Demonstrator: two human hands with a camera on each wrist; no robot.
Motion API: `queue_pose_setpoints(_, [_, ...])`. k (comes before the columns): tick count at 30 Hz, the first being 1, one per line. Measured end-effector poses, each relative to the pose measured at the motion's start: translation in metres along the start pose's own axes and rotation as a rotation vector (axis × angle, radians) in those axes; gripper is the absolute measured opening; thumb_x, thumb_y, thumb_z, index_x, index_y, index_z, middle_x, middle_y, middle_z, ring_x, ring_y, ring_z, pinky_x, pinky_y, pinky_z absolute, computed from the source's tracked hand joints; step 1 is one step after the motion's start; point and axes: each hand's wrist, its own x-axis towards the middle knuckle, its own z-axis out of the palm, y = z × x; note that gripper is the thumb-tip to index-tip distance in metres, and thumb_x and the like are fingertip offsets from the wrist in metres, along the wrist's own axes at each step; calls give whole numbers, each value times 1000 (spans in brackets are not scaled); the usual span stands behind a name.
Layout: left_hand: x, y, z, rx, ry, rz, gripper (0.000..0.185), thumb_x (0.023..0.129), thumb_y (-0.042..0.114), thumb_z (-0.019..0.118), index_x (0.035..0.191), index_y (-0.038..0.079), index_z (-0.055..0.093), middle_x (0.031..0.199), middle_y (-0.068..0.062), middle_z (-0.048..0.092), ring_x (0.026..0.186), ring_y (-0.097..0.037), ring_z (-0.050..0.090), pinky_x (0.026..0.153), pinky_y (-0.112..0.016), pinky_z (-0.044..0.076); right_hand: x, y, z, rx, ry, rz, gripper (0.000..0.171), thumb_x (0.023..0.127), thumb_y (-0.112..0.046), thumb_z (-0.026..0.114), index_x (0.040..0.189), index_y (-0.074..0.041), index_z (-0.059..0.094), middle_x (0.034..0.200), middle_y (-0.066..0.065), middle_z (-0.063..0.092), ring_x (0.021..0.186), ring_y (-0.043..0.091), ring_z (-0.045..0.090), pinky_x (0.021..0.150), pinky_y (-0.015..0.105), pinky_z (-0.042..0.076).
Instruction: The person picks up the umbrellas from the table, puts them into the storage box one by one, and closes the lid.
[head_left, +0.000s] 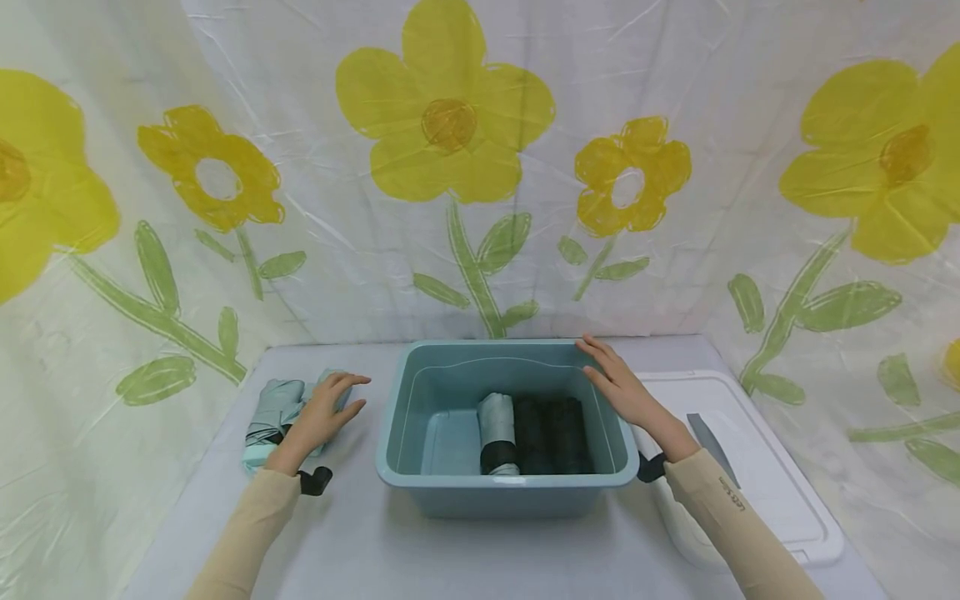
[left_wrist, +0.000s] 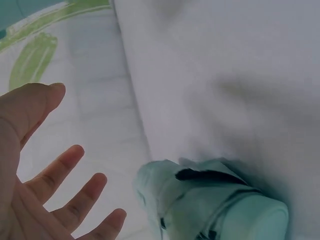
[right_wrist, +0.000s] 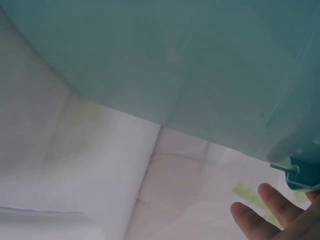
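Note:
My left hand [head_left: 318,421] hovers over the left of the table with its fingers spread, holding nothing. Beneath and beside it lie pale teal fabric bundles; one bundle [head_left: 273,412] has dark straps and a smooth mint end, like a folded umbrella [left_wrist: 200,200]. My right hand [head_left: 626,396] is at the back right corner of a blue-green plastic bin [head_left: 502,497], fingers extended about its rim. In the right wrist view, fingertips [right_wrist: 272,202] show outside the bin wall. Inside the bin, a pale blue roll [head_left: 497,421] with a black band lies beside black rolls [head_left: 555,433].
A white lid [head_left: 780,500] with a grey handle [head_left: 712,450] lies right of the bin, under the right forearm. Behind the table [head_left: 480,558] hangs a white sheet [head_left: 315,208] with painted yellow flowers.

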Motion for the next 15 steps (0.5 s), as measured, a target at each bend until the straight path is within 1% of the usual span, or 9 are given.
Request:
queue_pose_setpoints(6, [-2, -11, 1, 83, 13, 34, 34, 86, 10, 66, 119, 6, 59, 121, -21, 52, 112, -40, 48, 89, -57, 40, 0, -1, -1, -3, -6, 4, 48, 100, -14, 40, 145, -5, 28, 152, 18, 17, 138, 39, 15, 104, 64, 17])
queue_pose_setpoints(9, [-4, -16, 1, 122, -1, 31, 36, 85, 11, 67, 119, 6, 59, 121, -22, 52, 112, -40, 48, 88, -58, 40, 0, -1, -1, -3, -6, 5, 47, 100, -14, 40, 145, -5, 28, 152, 18, 17, 138, 39, 15, 104, 64, 17])
queue_pose_setpoints(11, [-6, -20, 1, 152, -21, 10, 37, 85, 13, 67, 120, 7, 59, 123, -23, 51, 113, -42, 47, 88, -60, 39, 0, -1, -1, -1, -7, 8, 48, 100, -15, 40, 145, -6, 28, 152, 17, 18, 139, 38, 15, 104, 64, 16])
queue_pose_setpoints(15, [-10, -26, -1, 199, -75, -64, 41, 85, 15, 67, 124, 8, 56, 130, -28, 45, 116, -50, 42, 86, -66, 37, 0, -1, -1, 0, -13, 12, 48, 100, -16, 40, 145, -6, 28, 152, 16, 17, 139, 38, 15, 104, 64, 16])
